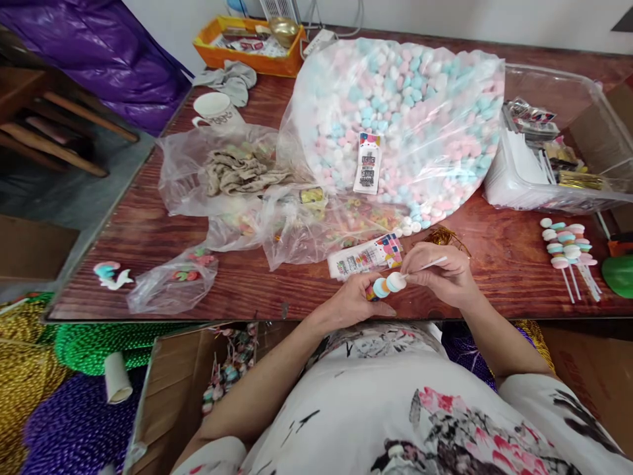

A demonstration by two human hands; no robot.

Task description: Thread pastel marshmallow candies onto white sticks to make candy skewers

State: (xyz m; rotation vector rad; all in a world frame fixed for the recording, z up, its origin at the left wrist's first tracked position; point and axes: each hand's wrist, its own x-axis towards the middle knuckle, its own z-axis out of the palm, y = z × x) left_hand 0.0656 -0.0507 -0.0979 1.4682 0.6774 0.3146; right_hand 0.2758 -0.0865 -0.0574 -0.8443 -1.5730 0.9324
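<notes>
The left hand grips a short stack of marshmallows near the table edge at 6 o'clock; the right hand pinches a white stick entering from 3 o'clock. Keep the stick centred and level and push gently, supporting the stack. The stick's tip and the far marshmallows are hidden behind fingers.

Pastel marshmallows on white stick
</notes>
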